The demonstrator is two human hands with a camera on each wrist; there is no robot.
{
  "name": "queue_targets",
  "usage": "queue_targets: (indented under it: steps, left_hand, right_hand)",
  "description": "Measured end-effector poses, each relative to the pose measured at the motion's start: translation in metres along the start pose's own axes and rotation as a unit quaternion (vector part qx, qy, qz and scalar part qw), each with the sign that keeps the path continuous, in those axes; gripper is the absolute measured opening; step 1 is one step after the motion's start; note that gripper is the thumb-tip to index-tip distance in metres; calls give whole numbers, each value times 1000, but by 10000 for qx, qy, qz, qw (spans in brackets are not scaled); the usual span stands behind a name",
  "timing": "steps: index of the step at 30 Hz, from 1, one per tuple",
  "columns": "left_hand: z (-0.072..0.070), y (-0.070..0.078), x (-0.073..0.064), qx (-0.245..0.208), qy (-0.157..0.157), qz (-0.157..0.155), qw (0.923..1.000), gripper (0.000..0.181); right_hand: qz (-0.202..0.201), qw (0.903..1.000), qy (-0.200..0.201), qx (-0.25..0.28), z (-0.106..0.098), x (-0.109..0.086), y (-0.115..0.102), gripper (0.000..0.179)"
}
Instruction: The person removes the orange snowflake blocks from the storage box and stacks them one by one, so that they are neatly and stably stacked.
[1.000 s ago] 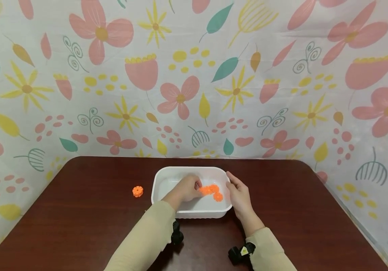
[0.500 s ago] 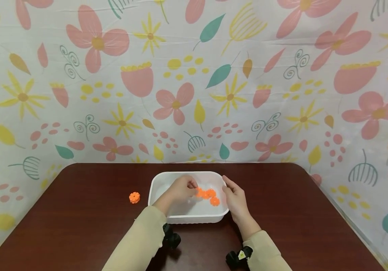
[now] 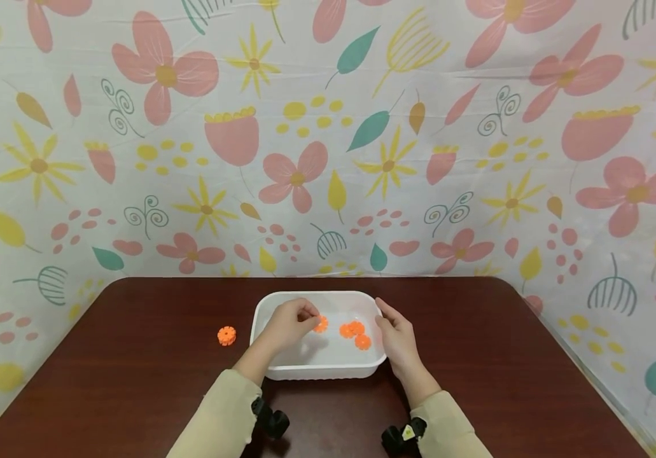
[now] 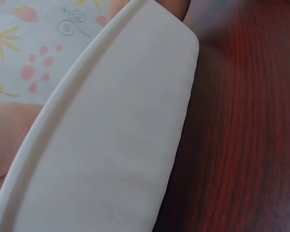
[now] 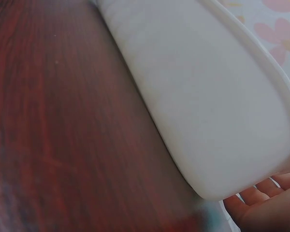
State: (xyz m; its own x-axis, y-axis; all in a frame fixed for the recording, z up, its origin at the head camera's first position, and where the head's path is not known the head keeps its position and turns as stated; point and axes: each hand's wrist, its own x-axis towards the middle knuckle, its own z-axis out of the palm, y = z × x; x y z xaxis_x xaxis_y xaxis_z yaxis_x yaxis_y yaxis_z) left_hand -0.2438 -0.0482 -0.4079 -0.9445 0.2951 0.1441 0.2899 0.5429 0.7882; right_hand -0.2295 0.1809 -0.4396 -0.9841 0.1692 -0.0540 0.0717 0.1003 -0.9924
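Observation:
My left hand [image 3: 289,327] is over the white plastic basin [image 3: 328,371], pinching an orange notched disc [image 3: 321,324] between thumb and fingertips. Several similar orange discs [image 3: 354,329] lie on the basin floor toward its right end. At that end my right hand [image 3: 401,340] grips the rim, the thumb at the edge and the fingers along the outside. The right wrist view shows those fingers [image 5: 253,195] at the basin's corner. In the left wrist view, the basin wall [image 4: 111,125] hides most of my left hand [image 4: 7,140] and the disc.
On the dark red wooden table [image 3: 156,381], a small stack of orange discs [image 3: 227,336] stands left of the basin. A white cloth [image 3: 328,140] with a floral print hangs behind the table.
My left hand has moved left inside the basin, carrying an orange disc away from the others. The right hand stays at the rim. The head view has shifted slightly.

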Motion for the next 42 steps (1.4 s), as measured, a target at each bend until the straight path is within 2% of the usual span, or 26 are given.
queue_targets:
  steps: [7, 10, 15, 21, 24, 27, 31, 36, 42]
  left_hand:
    - [-8, -8, -14, 32, 514, 43, 9987, 6]
    - [-11, -10, -20, -159, 742, 130, 9970, 5]
    - [-18, -9, -33, -612, 1271, 246, 9897, 7]
    - [-27, -7, -41, -585, 1649, 381, 9838, 5]
    - [-30, -8, -42, -620, 1790, 265, 9815, 6]
    - [-35, -7, -43, -969, 1843, -5, 9781, 8]
    - [-40, -9, -43, -1502, 1921, -279, 9694, 12]
    - [-46, -16, -41, -1812, 2025, -279, 9620, 14]
    - [-52, -20, -42, -1870, 2064, -391, 9596, 18]
  right_hand:
    - [-34, 10000, -5, 27, 2, -1, 1, 43]
    - [-20, 10000, -18, 39, 4, -2, 2, 43]
    - [8, 10000, -73, 43, 5, -3, 3, 43]
    - [-43, 10000, -35, 13, 2, -4, 2, 43]
    - [-29, 10000, -52, -1, 0, -5, 1, 43]
    - [-33, 10000, -70, -13, -1, -5, 0, 43]
    - [-38, 10000, -78, -24, -2, -5, 0, 44]
    - [-34, 9999, -116, -13, -2, -4, -2, 43]
    - [-28, 9999, -118, 2, -1, -2, -2, 44]
